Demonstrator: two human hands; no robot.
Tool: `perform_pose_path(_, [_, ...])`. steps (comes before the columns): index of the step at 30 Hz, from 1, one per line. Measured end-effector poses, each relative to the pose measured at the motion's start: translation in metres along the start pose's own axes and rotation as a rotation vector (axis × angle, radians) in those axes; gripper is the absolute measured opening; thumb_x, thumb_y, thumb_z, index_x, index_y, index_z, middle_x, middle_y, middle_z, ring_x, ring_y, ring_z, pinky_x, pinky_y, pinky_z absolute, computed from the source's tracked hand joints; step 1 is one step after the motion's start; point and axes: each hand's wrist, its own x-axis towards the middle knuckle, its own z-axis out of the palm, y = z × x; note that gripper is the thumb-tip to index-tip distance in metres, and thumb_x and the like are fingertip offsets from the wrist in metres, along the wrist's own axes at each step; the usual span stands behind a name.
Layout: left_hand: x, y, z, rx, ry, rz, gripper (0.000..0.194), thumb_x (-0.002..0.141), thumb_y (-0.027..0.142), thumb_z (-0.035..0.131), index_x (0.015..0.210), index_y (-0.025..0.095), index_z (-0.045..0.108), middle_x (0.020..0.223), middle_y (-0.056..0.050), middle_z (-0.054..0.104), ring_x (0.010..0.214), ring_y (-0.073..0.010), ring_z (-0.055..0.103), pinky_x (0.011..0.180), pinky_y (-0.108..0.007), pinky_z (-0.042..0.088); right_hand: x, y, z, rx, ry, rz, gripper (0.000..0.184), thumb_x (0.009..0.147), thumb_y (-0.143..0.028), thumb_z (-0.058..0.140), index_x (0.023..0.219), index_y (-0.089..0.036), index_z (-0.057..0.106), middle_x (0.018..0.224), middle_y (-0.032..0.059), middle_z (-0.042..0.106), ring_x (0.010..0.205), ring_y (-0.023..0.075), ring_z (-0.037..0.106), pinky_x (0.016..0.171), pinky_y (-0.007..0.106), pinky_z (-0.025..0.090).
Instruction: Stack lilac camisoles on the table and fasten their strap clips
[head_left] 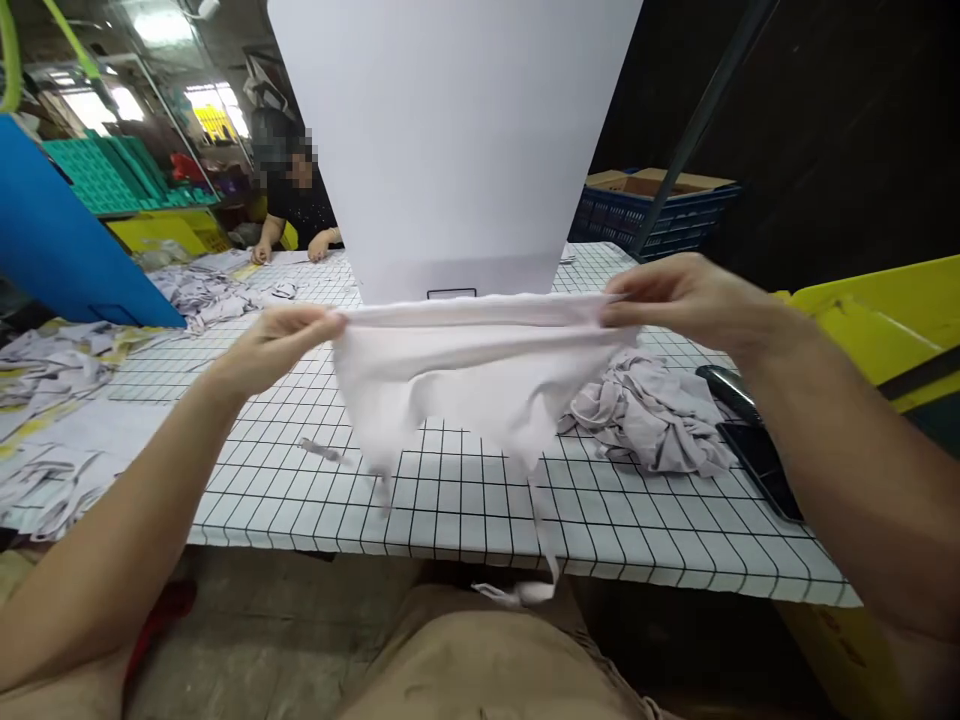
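I hold a pale pink garment stretched between both hands above a table covered in a white cloth with a black grid. My left hand pinches its left top corner. My right hand pinches the right top corner. The cloth sags in the middle, and thin straps hang down past the table's front edge. Behind it stands a tall white board with a small black-outlined rectangle at its base.
A heap of similar pale garments lies at the right, beside a black phone. More garments cover the left side. A blue board leans at left. Another person works at the far end. A yellow bin stands at right.
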Motion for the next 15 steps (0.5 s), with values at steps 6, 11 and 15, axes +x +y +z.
perform_pose_path(6, [0.061,-0.031,0.005,0.728,0.126,0.249,0.015,0.086,0.035,0.067,0.082,0.021,0.074,0.084,-0.005,0.072,0.103,-0.0289,0.058,0.109,-0.059,0.024,0.047,0.035,0.004,-0.338,0.212,-0.102,0.025,0.085,-0.044,0.072,0.072,-0.022,0.07,0.073,0.0031,0.065,0.074,0.0193,0.056,0.073,0.039,0.045])
perform_pose_path(11, [0.051,-0.032,0.005,0.808,0.226,0.329,0.015,0.093,0.028,0.061,0.094,0.024,0.075,0.088,-0.001,0.075,0.112,-0.0259,0.056,0.114,-0.057,0.016,0.031,0.036,0.02,-0.441,0.365,-0.291,0.006,0.089,-0.029,0.071,0.084,-0.025,0.071,0.085,0.0049,0.07,0.088,0.0255,0.061,0.105,0.06,0.036])
perform_pose_path(15, [-0.014,-0.061,0.039,0.796,0.134,0.329,0.03,0.093,0.014,0.056,0.099,0.037,0.074,0.097,0.001,0.079,0.114,-0.0322,0.059,0.104,-0.064,0.025,-0.024,0.061,0.071,-0.614,0.204,-0.354,0.017,0.096,-0.022,0.061,0.086,-0.033,0.071,0.084,-0.0026,0.073,0.083,0.0236,0.067,0.114,0.07,0.03])
